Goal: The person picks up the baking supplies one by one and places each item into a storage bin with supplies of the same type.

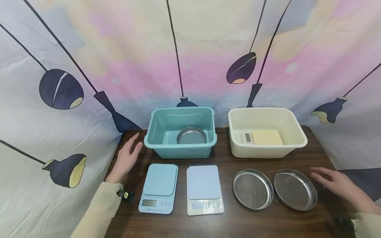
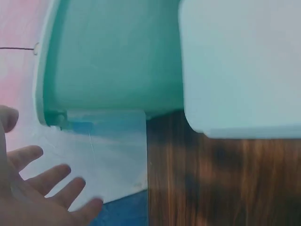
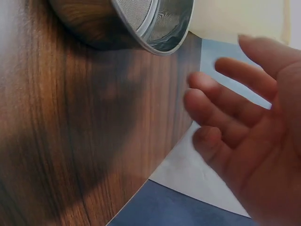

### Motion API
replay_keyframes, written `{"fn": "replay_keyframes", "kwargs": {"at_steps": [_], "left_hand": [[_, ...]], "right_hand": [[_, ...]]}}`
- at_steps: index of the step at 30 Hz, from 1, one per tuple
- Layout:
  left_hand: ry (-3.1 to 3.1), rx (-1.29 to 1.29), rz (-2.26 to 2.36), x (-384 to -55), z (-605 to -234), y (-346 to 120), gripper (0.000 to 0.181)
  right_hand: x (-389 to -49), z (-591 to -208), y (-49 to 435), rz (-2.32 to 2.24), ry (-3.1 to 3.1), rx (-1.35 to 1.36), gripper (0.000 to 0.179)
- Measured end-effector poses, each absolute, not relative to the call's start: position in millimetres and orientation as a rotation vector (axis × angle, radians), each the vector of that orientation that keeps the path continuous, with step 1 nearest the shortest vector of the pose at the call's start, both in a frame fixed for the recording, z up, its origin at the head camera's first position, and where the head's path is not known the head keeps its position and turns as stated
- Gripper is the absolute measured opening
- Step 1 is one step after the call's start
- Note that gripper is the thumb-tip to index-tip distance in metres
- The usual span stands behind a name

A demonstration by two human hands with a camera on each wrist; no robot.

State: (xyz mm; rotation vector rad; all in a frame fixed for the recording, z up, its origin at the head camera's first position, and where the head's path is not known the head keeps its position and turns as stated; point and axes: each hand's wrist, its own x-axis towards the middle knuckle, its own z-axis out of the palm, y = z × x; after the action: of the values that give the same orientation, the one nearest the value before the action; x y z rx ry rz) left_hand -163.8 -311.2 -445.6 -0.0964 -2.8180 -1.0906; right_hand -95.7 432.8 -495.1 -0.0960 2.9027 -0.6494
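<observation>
My left hand (image 1: 126,160) holds nothing; its fingers are spread beside the left end of a teal plastic basin (image 1: 181,152). Just in front of that basin lies a light blue kitchen scale (image 1: 160,180). To its right is a white kitchen scale (image 1: 204,181). Two round metal sieves sit side by side: a left sieve (image 1: 253,189) and a right sieve (image 1: 294,190). Close to the right sieve's outer rim, my right hand (image 1: 336,181) is empty, fingers loosely extended. In the right wrist view the fingers (image 3: 207,113) are apart from the sieve (image 3: 155,28).
Inside the teal basin rests another metal sieve (image 1: 191,135). A cream basin (image 1: 262,151) at the back right contains a yellow kitchen scale (image 1: 266,137). Everything stands on a dark wooden table (image 1: 226,226). A printed cloth (image 1: 202,43) hangs behind and around it.
</observation>
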Motion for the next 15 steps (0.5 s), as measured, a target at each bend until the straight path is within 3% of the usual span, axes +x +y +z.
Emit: {"fn": "replay_keyframes", "kwargs": {"at_steps": [15], "left_hand": [[-2.603,-0.084,-1.754,-178.2,-444.2,-295.7,0.06]], "right_hand": [[-80.9,-512.8,439.6,-0.937,2.562,-0.167,0.049]]}}
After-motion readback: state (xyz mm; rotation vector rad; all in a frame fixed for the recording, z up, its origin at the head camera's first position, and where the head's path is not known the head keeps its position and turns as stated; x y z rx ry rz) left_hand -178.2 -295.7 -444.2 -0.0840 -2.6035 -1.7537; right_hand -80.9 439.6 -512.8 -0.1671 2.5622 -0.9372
